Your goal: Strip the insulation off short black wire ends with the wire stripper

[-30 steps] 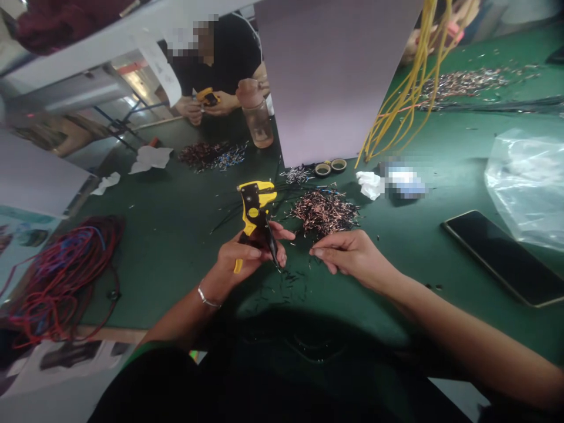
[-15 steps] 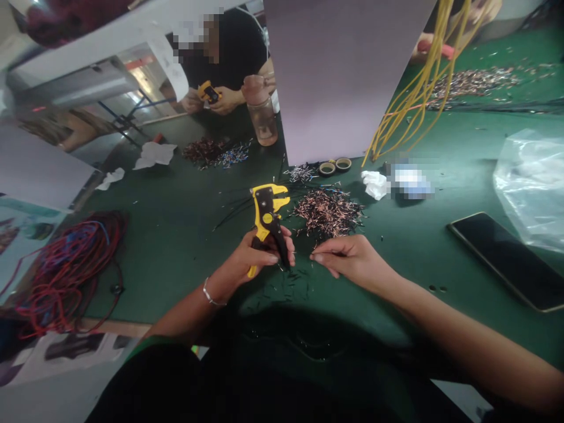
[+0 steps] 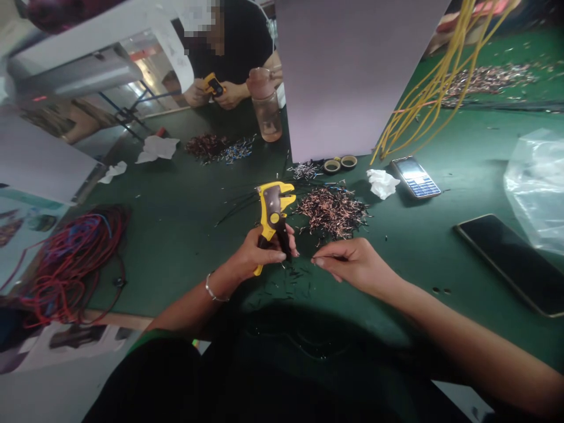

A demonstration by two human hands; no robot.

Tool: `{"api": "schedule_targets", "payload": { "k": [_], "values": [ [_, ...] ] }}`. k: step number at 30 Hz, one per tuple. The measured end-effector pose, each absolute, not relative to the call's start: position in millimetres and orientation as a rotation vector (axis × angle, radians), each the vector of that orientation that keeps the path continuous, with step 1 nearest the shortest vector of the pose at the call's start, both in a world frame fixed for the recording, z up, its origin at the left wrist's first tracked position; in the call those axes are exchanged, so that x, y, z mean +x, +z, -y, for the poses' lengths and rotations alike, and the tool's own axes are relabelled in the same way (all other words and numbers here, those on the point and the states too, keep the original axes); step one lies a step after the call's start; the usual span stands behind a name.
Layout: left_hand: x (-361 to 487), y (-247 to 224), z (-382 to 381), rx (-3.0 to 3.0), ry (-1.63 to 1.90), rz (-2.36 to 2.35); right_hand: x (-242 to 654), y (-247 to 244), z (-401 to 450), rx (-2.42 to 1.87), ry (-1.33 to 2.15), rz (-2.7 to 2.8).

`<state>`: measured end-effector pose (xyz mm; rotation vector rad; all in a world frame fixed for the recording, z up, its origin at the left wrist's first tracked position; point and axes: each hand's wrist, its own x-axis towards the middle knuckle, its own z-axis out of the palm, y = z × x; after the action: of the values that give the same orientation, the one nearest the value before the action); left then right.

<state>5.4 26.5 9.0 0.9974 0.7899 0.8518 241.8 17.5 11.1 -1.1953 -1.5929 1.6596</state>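
view: from the head, looking down at the two hands on a green desk [image 3: 176, 258].

left hand [image 3: 253, 255]: it is closed around the handles of a yellow and black wire stripper [image 3: 273, 211]. a thin bracelet [image 3: 212, 292] sits on the wrist.

wire stripper: it stands up a bit tilted in the left hand, over the desk, just left of the copper pile. i cannot tell if a wire is in it.

right hand [image 3: 355, 264]: the thumb and fingers pinch close together, near the tip of the stripper. i cannot tell if they hold a tiny bit of wire.

under the hands: small black wire bits [image 3: 293, 283] lie on the desk.

near the hands: a pile of short copper wire ends [image 3: 331, 212] lies just past the right hand. long thin black wires [image 3: 235, 210] lie to the left of the stripper.

further up the desk: two rolls of tape [image 3: 340, 164], a white tissue [image 3: 382, 183], a small button phone [image 3: 415, 177] and a pile of blue and copper bits [image 3: 218, 150].

right side: a big black phone [image 3: 506, 264] and a clear plastic bag [image 3: 535, 188].

left side: a messy bunch of red and blue wires [image 3: 74, 264].

across the desk: a co-worker [image 3: 233, 53] holds a yellow tool [image 3: 214, 86] in both hands, beside a water bottle [image 3: 264, 106].
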Motion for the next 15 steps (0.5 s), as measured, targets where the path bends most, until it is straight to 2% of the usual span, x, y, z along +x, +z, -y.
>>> {"api": "schedule_targets", "payload": {
  "k": [7, 15],
  "values": [
    [-2.6, 18.3, -35.0, 0.881, 0.722, -0.612, 243.1, 14.0, -18.0, -1.208, 1.63, 1.662],
    [-2.8, 11.5, -31.6, 0.826, 0.701, -0.641, 243.2, 13.7, -18.9, -1.19, 1.627, 1.661]
  ]
}}
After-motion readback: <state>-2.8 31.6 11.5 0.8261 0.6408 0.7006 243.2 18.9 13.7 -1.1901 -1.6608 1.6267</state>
